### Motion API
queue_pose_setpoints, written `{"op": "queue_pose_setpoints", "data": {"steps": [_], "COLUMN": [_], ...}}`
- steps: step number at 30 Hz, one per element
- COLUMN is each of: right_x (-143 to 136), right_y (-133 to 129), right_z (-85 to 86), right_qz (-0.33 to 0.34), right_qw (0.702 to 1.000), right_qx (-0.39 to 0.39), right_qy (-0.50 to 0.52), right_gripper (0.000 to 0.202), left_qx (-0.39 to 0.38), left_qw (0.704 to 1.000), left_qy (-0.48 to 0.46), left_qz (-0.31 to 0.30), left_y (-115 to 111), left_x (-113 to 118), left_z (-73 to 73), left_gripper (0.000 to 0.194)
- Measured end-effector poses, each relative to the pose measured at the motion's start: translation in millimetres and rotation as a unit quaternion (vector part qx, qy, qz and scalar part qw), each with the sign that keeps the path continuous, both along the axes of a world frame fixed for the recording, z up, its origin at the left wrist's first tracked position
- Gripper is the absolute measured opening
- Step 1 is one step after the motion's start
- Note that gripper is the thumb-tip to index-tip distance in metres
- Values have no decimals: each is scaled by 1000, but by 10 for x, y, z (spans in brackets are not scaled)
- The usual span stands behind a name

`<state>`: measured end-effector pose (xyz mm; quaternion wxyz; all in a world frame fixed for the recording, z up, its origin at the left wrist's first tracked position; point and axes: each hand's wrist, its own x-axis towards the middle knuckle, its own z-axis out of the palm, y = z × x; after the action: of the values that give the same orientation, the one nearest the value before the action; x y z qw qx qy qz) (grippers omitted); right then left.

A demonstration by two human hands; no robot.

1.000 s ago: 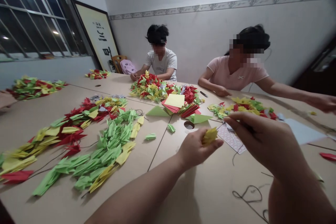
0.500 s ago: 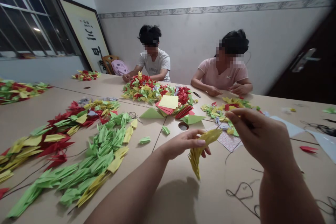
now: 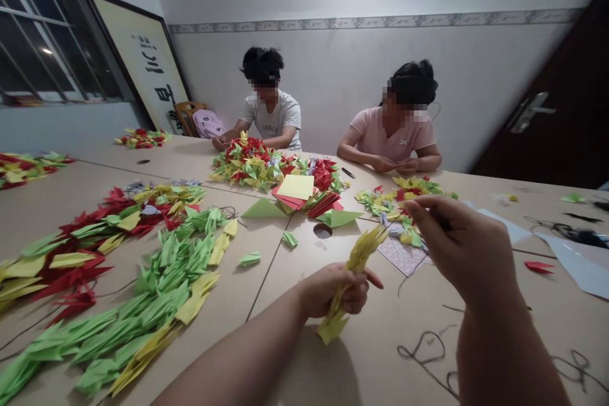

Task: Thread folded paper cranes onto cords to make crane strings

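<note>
My left hand (image 3: 335, 292) is wrapped round a strand of stacked yellow folded paper pieces (image 3: 364, 247), which pokes out above and below the fist. To its right, my right hand (image 3: 457, 235) is raised with thumb and forefinger pinched; what it holds, if anything, is too small to make out. The top of the yellow strand points toward the right fingertips, with a gap between them. Long strands of green folded pieces (image 3: 176, 273) with yellow ends lie on the left of the table.
Two people (image 3: 271, 114) sit across the table (image 3: 285, 368). A mixed paper heap (image 3: 247, 165), square paper sheets (image 3: 295, 186), a pen (image 3: 348, 172), loose dark cords (image 3: 423, 361), a red piece (image 3: 539, 267) and white sheets (image 3: 575, 260) lie about.
My left hand has closed round the yellow strand, which now stands more upright. The view has shifted slightly right. The hands of the person in pink have come together.
</note>
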<state>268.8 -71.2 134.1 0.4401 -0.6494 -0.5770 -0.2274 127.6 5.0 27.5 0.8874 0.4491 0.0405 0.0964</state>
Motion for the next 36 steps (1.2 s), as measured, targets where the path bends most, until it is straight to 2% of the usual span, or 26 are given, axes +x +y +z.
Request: {"op": "queue_pose_setpoints", "data": {"steps": [3,7,11,16,22,26,29,33,36], "right_x": [-5,-65,-127,-115,-68,-32,-19,-71,-150], "right_y": [-13,-54,-115,-132,-108,-107,-113,-135,-146], "right_z": [13,69,126,130,105,102,99,111,128], "right_qz": [0,1,14,-5,-38,-56,-30,47,84], "right_qw": [1000,1000,1000,1000,999,998,999,997,993], "right_qx": [7,17,18,23,14,-1,-7,-46,-56], "right_qy": [-2,-3,12,18,33,42,24,-37,-60], "right_gripper": [20,20,21,22,24,26,24,16,13], "left_qx": [-3,-20,-34,-16,13,11,17,23,39], "left_qw": [999,997,995,997,1000,1000,1000,998,996], "left_qy": [-31,-19,1,22,-6,0,-16,-52,-64], "left_qz": [-37,-70,-92,-71,-13,1,18,23,44], "left_y": [-38,-40,-10,-14,-2,27,35,13,-21], "left_x": [3,-33,-86,-89,-64,-55,-48,-40,-34], "left_z": [-16,-124,-212,-204,-185,-196,-221,-258,-203], "left_gripper": [39,59,64,55,60,60,66,68,71]}}
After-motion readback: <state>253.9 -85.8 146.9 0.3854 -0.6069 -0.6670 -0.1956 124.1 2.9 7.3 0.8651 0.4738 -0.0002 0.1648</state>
